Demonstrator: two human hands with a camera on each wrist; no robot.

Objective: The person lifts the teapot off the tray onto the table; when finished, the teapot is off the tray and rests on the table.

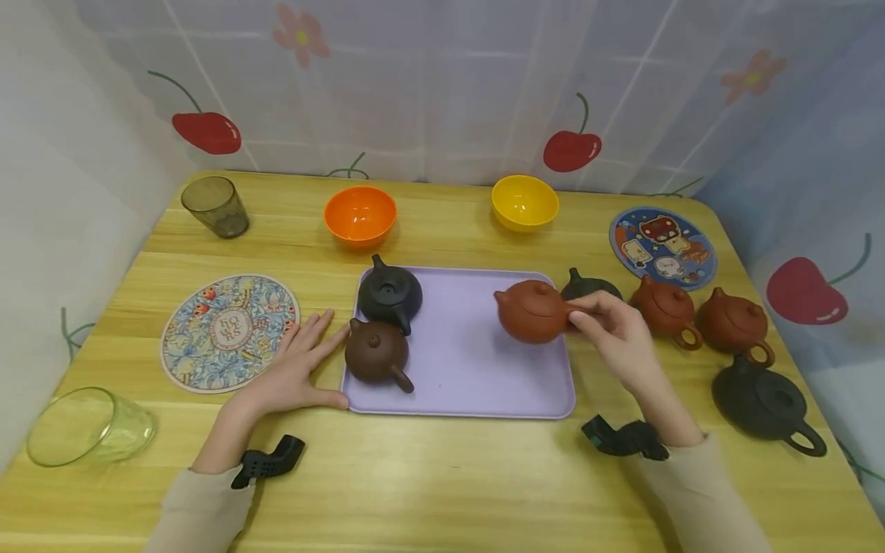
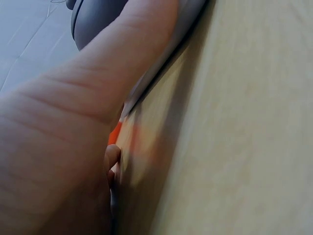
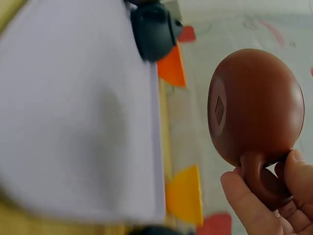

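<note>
My right hand (image 1: 618,334) pinches the handle of a reddish-brown clay teapot (image 1: 532,311), held above the right part of a lilac tray (image 1: 477,384). In the right wrist view this teapot (image 3: 257,107) shows its underside with a small stamped mark, clear of the tray. On the tray's left side sit a black teapot (image 1: 389,296) and a dark brown teapot (image 1: 376,353), one behind the other. My left hand (image 1: 297,369) lies spread on the table, its thumb at the tray's front left corner. In the left wrist view the thumb (image 2: 142,34) reaches along the tray's edge.
Right of the tray stand a dark teapot (image 1: 588,286), partly behind my hand, two reddish teapots (image 1: 665,307) and a black teapot (image 1: 760,399). An orange bowl (image 1: 360,216), yellow bowl (image 1: 525,203), smoky glass (image 1: 217,207), green glass (image 1: 90,430) and two round mats (image 1: 200,361) lie around.
</note>
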